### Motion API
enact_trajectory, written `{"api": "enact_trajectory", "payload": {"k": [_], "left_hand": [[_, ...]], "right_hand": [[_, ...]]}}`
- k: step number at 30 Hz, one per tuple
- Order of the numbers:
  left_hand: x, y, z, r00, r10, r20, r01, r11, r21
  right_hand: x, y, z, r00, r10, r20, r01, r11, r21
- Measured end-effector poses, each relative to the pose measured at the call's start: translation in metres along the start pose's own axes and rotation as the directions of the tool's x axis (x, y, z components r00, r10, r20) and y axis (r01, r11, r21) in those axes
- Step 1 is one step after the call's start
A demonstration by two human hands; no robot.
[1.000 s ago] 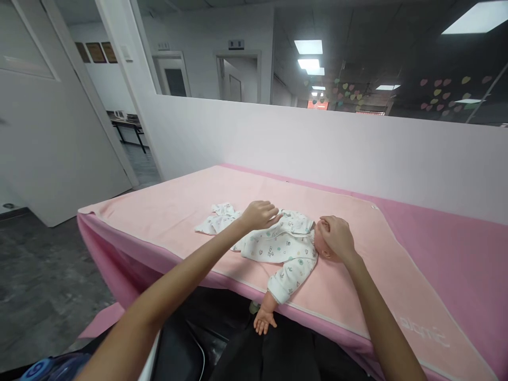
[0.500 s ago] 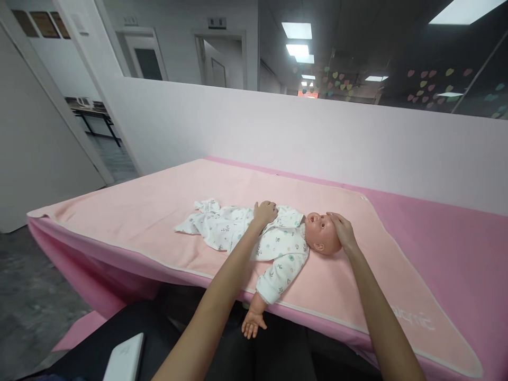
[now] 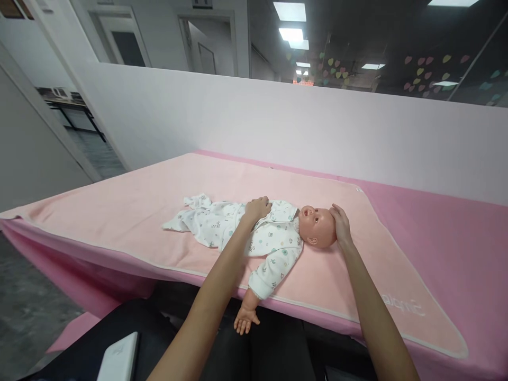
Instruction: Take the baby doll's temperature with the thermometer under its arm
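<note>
A baby doll (image 3: 273, 241) in white printed clothes lies on its back on a peach mat (image 3: 130, 211), its head to the right and its legs to the left. My left hand (image 3: 257, 208) rests on the doll's belly, palm down, with the fingers laid over the clothing and slightly bent. Against the crown of the doll's head (image 3: 319, 226) lies my right hand (image 3: 340, 222), fingers stretched out. One bare doll hand (image 3: 246, 317) hangs past the near edge; the doll's other arm is not visible.
Pink cloth (image 3: 468, 254) lies under the mat and drapes over the near left edge. A white wall (image 3: 286, 127) with dark glass above stands behind. On my dark-clothed lap lies a white flat object (image 3: 118, 357), possibly a phone. A doorway at left shows a table (image 3: 73, 106).
My right hand has slid back slightly from the doll's forehead toward its crown. My left hand stays on the belly. The camera view has shifted a little.
</note>
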State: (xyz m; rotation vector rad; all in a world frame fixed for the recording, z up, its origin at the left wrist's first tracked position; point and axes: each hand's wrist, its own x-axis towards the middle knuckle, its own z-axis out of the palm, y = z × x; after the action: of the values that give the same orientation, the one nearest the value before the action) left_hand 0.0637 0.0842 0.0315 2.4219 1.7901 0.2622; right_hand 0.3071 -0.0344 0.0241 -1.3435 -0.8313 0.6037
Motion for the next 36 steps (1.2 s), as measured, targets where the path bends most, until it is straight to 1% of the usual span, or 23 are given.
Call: {"api": "enact_trajectory", "payload": {"k": [2,4,7,9,10,13,16,18,21,24,27,29,32,34,36], "left_hand": [[0.0005,0.0003,-0.0013,1.0,-0.016,0.009,0.015,1.0,0.014],[0.0001,0.0009,-0.0028,1.0,-0.029,0.01,0.029,0.999,0.031],[-0.001,0.002,-0.0046,0.999,-0.045,0.016,0.044,0.997,0.066],[-0.0017,0.0023,-0.0054,0.998,-0.052,0.02,0.05,0.995,0.092],[-0.002,0.0023,-0.0056,0.998,-0.052,0.019,0.05,0.994,0.101],[-0.002,0.0016,-0.0058,1.0,-0.006,0.013,0.004,0.996,0.091],[-0.0008,0.0003,-0.0056,0.998,0.05,0.025,-0.052,0.997,0.063],[-0.0001,-0.0003,-0.0054,0.997,0.059,0.042,-0.062,0.997,0.051],[-0.0006,0.0001,-0.0051,0.998,0.043,0.043,-0.045,0.998,0.046],[-0.0029,0.0015,-0.0046,1.0,0.02,0.007,-0.02,0.999,0.049],[-0.005,0.0025,-0.004,1.0,0.009,-0.021,-0.008,0.999,0.049],[-0.0056,0.0027,-0.0035,0.999,0.004,-0.032,-0.003,0.999,0.047],[-0.0054,0.0025,-0.0029,0.999,-0.001,-0.04,0.003,0.999,0.046],[-0.0051,0.0024,-0.0026,0.999,-0.005,-0.043,0.007,0.999,0.045],[-0.0051,0.0024,-0.0026,0.999,-0.006,-0.043,0.008,0.999,0.043]], "right_hand": [[0.0012,0.0022,-0.0018,0.999,-0.043,-0.019,0.043,0.998,-0.038],[0.0013,0.0035,-0.0028,0.995,-0.103,0.001,0.103,0.994,-0.048],[0.0008,0.0042,-0.0027,0.982,-0.146,0.12,0.151,0.988,-0.031],[0.0006,0.0044,-0.0026,0.975,-0.142,0.168,0.147,0.989,-0.018],[0.0006,0.0046,-0.0026,0.976,-0.137,0.171,0.141,0.99,-0.012],[0.0009,0.0058,-0.0031,0.98,-0.14,0.141,0.14,0.99,0.009],[0.0014,0.0069,-0.0036,0.978,-0.178,0.109,0.178,0.984,0.009],[0.0012,0.0065,-0.0038,0.977,-0.184,0.109,0.184,0.983,0.007],[-0.0002,0.0042,-0.0037,0.974,-0.147,0.17,0.147,0.989,0.012],[-0.0016,0.0022,-0.0031,0.969,-0.119,0.218,0.115,0.993,0.032],[-0.0019,0.0025,-0.0028,0.971,-0.117,0.208,0.114,0.993,0.025],[-0.0023,0.0037,-0.0032,0.974,-0.135,0.184,0.137,0.991,0.0],[-0.0038,0.0053,-0.0046,0.972,-0.207,0.109,0.215,0.974,-0.068],[-0.005,0.0058,-0.0055,0.959,-0.276,0.065,0.282,0.951,-0.122],[-0.0056,0.0061,-0.006,0.947,-0.318,0.045,0.321,0.936,-0.142]]}}
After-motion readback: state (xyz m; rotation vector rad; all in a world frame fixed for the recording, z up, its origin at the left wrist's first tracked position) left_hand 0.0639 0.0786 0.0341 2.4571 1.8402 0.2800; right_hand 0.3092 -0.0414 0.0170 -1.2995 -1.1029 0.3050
